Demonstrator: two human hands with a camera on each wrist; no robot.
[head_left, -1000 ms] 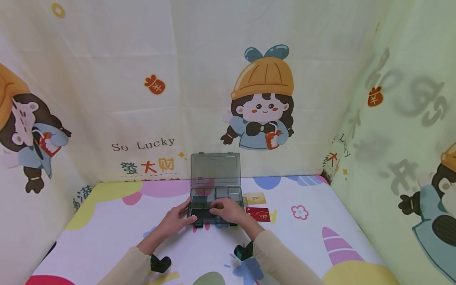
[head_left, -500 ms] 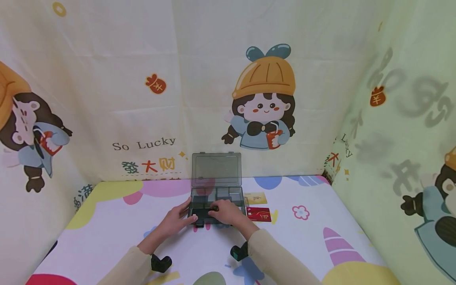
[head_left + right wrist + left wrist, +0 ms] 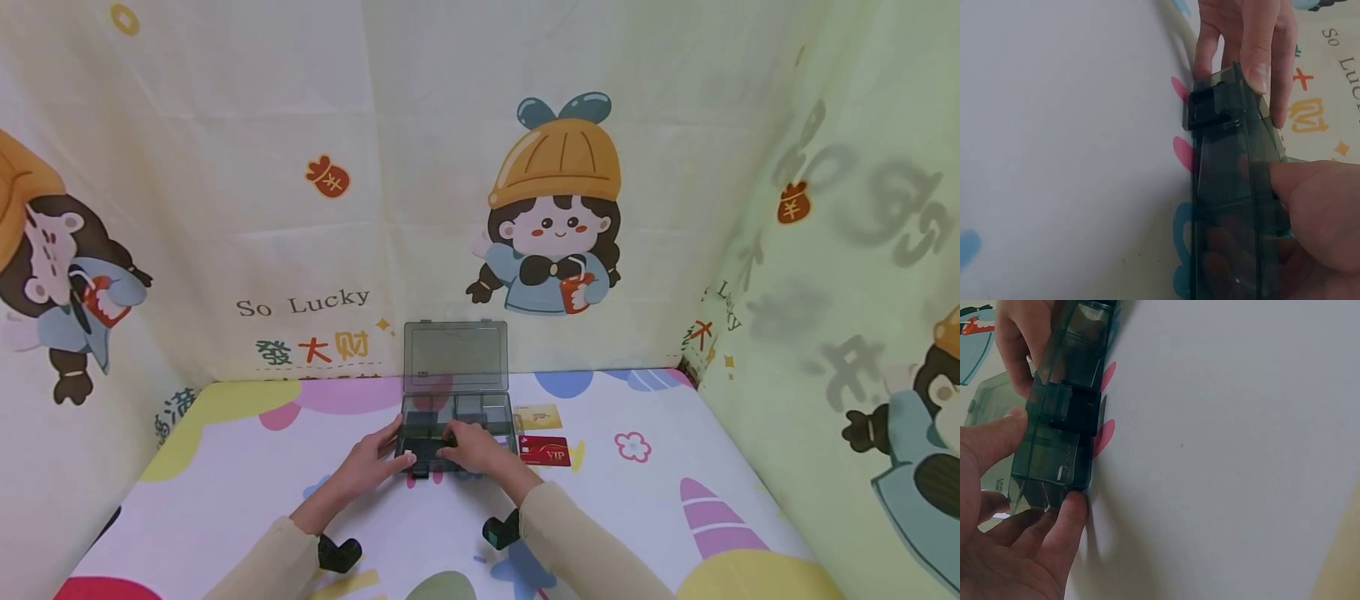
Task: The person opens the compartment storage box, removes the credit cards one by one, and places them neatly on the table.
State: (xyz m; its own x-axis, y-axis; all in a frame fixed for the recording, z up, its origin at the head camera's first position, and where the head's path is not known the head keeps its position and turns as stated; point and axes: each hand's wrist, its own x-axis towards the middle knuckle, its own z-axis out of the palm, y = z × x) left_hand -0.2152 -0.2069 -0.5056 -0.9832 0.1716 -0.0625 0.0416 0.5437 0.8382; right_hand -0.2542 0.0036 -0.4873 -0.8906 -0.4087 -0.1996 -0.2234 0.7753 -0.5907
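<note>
Box (image 3: 456, 367), likely light and stiff, suited end grips: your left hand (image 3: 367, 460) held its left end; your right hand (image 3: 480, 447) worked inside, grasp unclear.

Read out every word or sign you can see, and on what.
"VIP": red card
"So Lucky": back curtain
"發大财": back curtain
"¥": red printed pouches
"Lucky": right curtain
Too small, blurred or tilted to read surely: gold card, box lid, other curtain lettering.

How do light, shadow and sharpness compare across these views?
Head view: brightest, but grey print on the right-hand curtain looks blurred; left wrist view: dimmer, soft shadow beside the left hand; right wrist view: also dim, soft shading beside the box.
</note>
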